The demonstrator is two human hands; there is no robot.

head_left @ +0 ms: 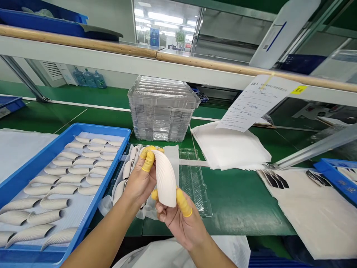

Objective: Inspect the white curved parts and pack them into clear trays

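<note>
While one ribbed white piece is held up above the worktop, the following is noted. A green worktop (237, 201) extends across the view, and a shelf with a wooden rail (83, 44) spans its far side. At left, a blue tray (83, 130) is lined with white sheet, and rows of curved ribbed pieces (69, 178) are laid on it. Toward the far centre, a tall stack of clear plastic trays (161, 111) stands; to its right lies a pile of white sheets (228, 145), below a printed paper form (253, 102) hanging from the shelf. A clear blister tray (192, 182) lies near the middle, partly beneath the hands.

The white ribbed piece (165, 178) is held clear of the worktop, above the blister tray, by both hands. The left hand (139, 178) is closed around its upper part, with yellow finger cots (148, 160) worn on the fingers. The right hand (175, 227) is cupped under its lower end, and a cotted digit is laid along its right side. Neither hand is open.

Close handling of this single piece is judged to be the step in hand. Any next move is judged to call for a firm hold until a clear resting place is reached.
</note>
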